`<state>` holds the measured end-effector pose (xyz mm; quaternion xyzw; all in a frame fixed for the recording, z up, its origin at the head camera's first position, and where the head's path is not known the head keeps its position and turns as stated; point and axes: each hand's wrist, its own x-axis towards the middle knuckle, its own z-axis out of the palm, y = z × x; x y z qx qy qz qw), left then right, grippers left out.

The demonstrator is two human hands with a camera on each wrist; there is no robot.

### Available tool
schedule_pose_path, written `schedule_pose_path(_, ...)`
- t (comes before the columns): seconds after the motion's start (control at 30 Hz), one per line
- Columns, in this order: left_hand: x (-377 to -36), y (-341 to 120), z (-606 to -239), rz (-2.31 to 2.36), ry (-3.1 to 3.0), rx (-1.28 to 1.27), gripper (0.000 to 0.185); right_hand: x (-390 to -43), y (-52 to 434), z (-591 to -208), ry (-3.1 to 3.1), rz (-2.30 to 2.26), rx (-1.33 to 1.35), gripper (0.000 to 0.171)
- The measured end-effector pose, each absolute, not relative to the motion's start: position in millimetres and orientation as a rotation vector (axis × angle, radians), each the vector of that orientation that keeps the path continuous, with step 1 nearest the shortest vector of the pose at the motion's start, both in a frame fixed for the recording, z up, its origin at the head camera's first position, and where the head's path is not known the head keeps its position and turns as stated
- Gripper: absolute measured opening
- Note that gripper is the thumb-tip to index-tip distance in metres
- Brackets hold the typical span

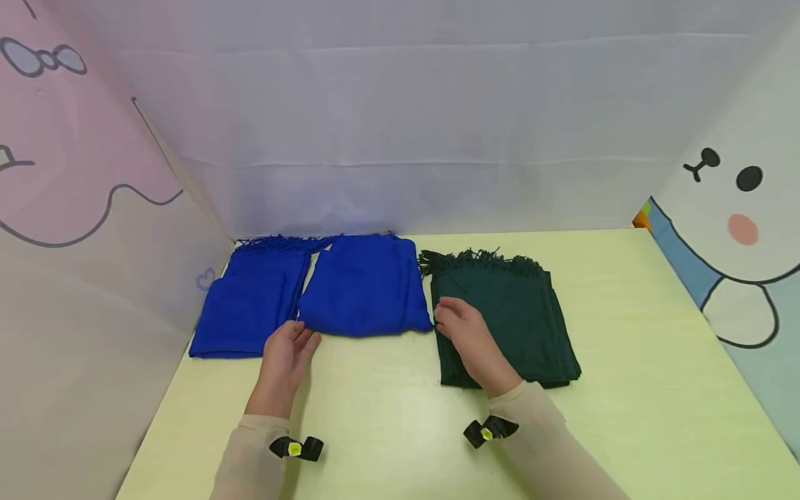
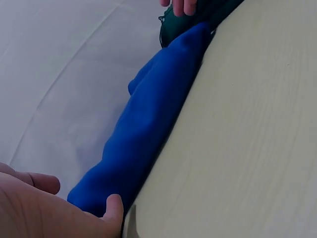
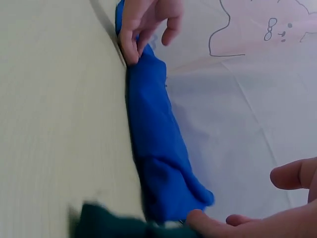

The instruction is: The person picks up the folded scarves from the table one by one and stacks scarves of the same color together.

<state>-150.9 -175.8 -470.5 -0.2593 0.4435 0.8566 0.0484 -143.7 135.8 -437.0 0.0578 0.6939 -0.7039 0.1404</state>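
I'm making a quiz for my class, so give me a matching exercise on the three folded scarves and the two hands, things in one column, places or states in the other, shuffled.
Things:
1. left blue scarf
2. middle blue scarf
3. green scarf
4. left hand

Places or states:
A. under the right hand
B. nearest the pink wall
C. at the gap between the blue scarves
D. between two other scarves

Pairs: 1-B, 2-D, 3-A, 4-C

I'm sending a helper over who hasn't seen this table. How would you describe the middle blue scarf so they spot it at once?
On the pale yellow table, three folded scarves lie in a row along the back. The middle blue scarf sits between another blue scarf on its left and a dark green scarf. Unlike both neighbours, it shows almost no fringe.
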Motion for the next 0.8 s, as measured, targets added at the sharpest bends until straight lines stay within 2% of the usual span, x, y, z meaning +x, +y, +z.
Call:
schedule_pose_path(0.23,-162.0,-172.3,-470.7,2.509,1.525,-0.743,0.067,-160.6,118.6,-449.4,1.703,-2.113,0.269,0.069)
schedule_pose_path(0.37,-169.8,-168.3,-466.5,2.551,1.518,-0.741,0.049,-165.1,114.1,-450.7,1.653,-2.139,0.309,0.068)
schedule_pose_path(0.47,-175.0,-167.8,-464.6,2.610,1.421,-0.750,0.044,-168.4,111.9,-452.1,1.607,-2.165,0.331,0.065)
schedule_pose_path(0.5,-176.1,-168.2,-464.1,2.616,1.391,-0.747,0.052,-169.5,111.2,-452.8,1.592,-2.171,0.343,0.064)
schedule_pose_path(0.6,-180.6,-168.8,-465.5,2.635,1.327,-0.758,0.060,-173.0,108.6,-455.6,1.547,-2.186,0.356,0.060)
schedule_pose_path(0.8,-186.7,-167.2,-473.3,2.611,1.369,-0.835,0.064,-179.2,102.7,-460.5,1.479,-2.232,0.387,0.059)
